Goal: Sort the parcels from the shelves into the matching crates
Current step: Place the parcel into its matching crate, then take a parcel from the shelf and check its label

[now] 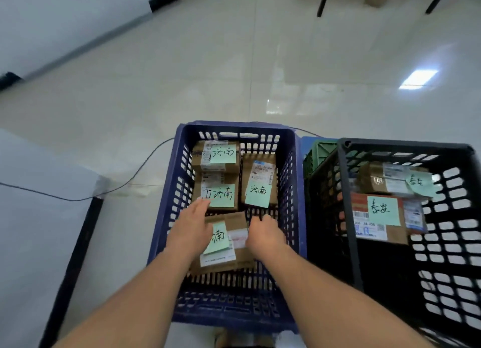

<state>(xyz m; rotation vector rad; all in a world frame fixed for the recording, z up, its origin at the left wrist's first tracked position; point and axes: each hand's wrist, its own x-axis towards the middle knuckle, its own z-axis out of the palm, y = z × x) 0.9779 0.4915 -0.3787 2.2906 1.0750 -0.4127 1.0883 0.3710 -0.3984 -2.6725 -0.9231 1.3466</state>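
Crates stand together: blue crate point(292, 191) below me, black crate point(403, 146) cut off at the right. My parcel point(235, 222) lies in the blue crate's near end, with bare floor on its right. My left hand point(191, 228) lies flat on it, hiding part of its green note point(220, 239); my right hand point(264, 234) curls round its right edge.

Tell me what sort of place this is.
Probably a parcel-sorting room: a blue crate and a black crate stand side by side on a tiled floor, each holding labelled parcels with handwritten green notes naming a destination.
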